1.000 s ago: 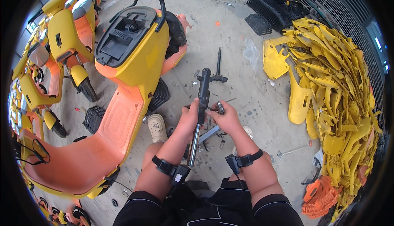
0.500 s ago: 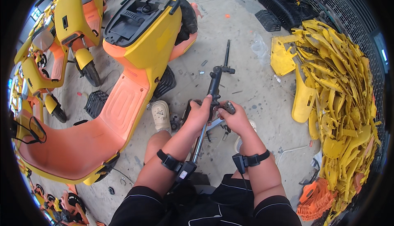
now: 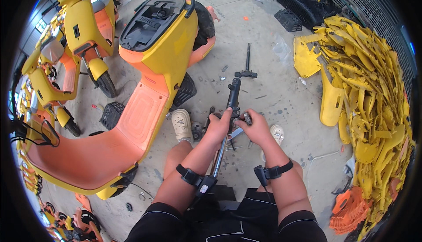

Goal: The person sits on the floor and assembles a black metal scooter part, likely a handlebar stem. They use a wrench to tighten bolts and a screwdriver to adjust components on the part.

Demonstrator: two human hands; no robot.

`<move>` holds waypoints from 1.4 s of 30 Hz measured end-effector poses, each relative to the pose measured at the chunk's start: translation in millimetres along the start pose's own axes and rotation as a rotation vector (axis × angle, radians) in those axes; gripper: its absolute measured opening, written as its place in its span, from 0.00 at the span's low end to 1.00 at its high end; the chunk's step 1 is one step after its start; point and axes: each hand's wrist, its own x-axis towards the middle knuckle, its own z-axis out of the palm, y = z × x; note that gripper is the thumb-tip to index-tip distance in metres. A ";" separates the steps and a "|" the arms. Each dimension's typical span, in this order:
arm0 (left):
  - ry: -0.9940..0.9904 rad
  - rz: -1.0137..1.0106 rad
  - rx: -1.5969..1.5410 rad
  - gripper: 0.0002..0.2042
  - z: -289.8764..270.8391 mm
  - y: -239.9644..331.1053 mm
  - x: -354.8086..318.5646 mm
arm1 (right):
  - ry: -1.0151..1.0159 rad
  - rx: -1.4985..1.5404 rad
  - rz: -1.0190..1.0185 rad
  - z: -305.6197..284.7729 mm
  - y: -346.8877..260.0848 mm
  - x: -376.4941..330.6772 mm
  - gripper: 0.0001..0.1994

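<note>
Centrally, I have a long tubular part (image 3: 233, 96) in view, tilted so that its upper end leans to the right in the frame. Its upper stretch is a dull black sleeve (image 3: 234, 88) with small fittings jutting from the side; lower down, a slim, bright metal rod (image 3: 219, 156) runs toward the lower middle of the frame. My feed shows the left hand (image 3: 217, 128) clamped on it around the middle, so the sleeve rises above that hand and the rod emerges below, beside the left forearm (image 3: 197, 155). Just right of the part, the right hand (image 3: 256, 128) is closed around a small dark metallic piece (image 3: 248, 119); it comes close to the part, though from this angle I cannot tell whether they touch. Just beyond the sleeve's upper end, a black T-shaped piece (image 3: 247, 73) lies on the concrete floor (image 3: 228, 26). Farther out, I see a yellow and orange scooter (image 3: 143, 101) at left and a heap of yellow panels (image 3: 373, 75) filling the right side.
</note>
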 end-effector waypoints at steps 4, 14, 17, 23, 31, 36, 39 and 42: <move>0.006 0.028 0.066 0.31 0.3 -3.8 0.6 | -0.074 0.068 -0.037 -4.4 12.0 -0.3 0.18; -0.241 0.033 -0.071 0.30 -10.4 -9.2 8.7 | -0.103 -0.023 -0.035 -22.6 0.0 3.5 0.19; -0.255 0.021 -0.077 0.29 -11.1 -7.1 8.1 | -0.121 -0.014 -0.058 -20.4 -0.8 5.6 0.19; -0.107 0.037 -0.037 0.23 -3.6 2.1 1.3 | -0.224 0.118 -0.042 -26.2 2.5 17.3 0.19; -0.254 0.057 -0.063 0.25 -2.3 8.6 23.2 | -0.295 0.137 -0.057 -43.1 5.1 35.4 0.14; -0.177 -0.029 -0.015 0.26 6.2 23.2 25.6 | -0.210 0.034 -0.150 -41.7 13.1 54.1 0.16; -0.208 -0.051 -0.030 0.28 5.2 29.9 31.9 | -0.179 0.008 -0.133 -38.9 7.0 60.5 0.17; -0.183 -0.060 -0.010 0.29 15.3 41.6 34.0 | -0.153 0.028 -0.112 -42.4 8.9 67.2 0.17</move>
